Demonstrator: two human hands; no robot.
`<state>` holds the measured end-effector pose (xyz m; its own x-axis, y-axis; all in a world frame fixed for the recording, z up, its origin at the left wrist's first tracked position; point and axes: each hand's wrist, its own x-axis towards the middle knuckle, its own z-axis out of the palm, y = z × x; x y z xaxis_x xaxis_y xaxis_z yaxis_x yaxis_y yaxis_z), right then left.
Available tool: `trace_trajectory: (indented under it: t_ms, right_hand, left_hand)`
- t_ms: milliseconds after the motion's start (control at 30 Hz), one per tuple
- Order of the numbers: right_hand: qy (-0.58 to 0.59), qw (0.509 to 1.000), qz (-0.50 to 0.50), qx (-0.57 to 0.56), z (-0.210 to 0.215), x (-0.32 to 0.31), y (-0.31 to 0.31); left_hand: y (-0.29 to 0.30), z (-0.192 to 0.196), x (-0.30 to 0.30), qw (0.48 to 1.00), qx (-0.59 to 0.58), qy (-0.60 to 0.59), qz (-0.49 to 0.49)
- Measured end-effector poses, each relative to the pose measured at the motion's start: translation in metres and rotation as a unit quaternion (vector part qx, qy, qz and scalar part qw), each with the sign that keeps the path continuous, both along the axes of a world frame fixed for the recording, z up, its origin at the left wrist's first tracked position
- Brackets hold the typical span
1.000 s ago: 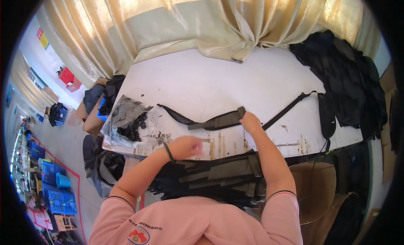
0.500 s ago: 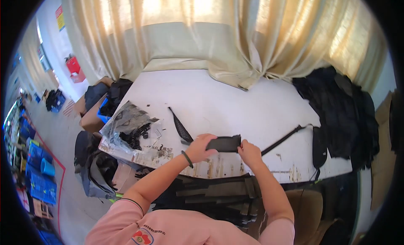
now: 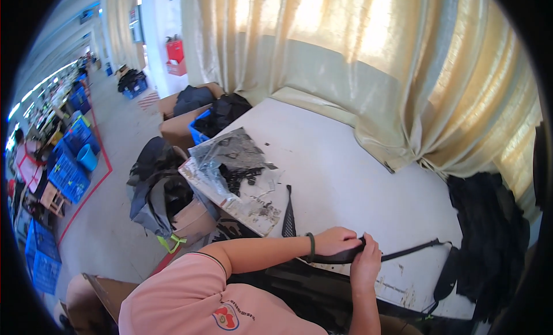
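A black padded strap piece (image 3: 337,258) lies between my two hands at the near edge of the white table. My left hand (image 3: 335,241), with a dark green band on its wrist, closes over the upper side of this piece. Fingers of my right hand (image 3: 366,262) grip its right end, thumb side toward the left hand. A tapered black mesh strip (image 3: 289,217) rests on the table just left of the hands. To the right of them, a black webbing strap (image 3: 413,251) runs toward a dark padded strap (image 3: 446,277).
A clear plastic bag with black buckles (image 3: 235,176) sits on the table's left corner. Dark packs (image 3: 489,237) are heaped at the right. Boxes of dark cloth (image 3: 201,107) and a grey bag pile (image 3: 161,188) stand left. A beige curtain (image 3: 345,64) hangs behind the table (image 3: 340,162).
My view has swung left, showing more of the aisle. Both hands have come closer together along the black strap piece, which is now seen more edge-on and partly covered.
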<state>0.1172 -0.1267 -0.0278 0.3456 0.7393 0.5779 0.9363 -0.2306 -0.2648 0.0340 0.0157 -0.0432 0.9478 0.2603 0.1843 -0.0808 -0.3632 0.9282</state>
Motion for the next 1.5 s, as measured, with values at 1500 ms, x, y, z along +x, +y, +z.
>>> trace_trajectory:
  t_ms: [1500]
  right_hand:
    - [0.774, 0.577, 0.261, -0.006, -0.012, 0.008, -0.060]
  left_hand:
    - [-0.014, 0.010, -0.018, 0.982, -0.052, -0.179, -0.040]
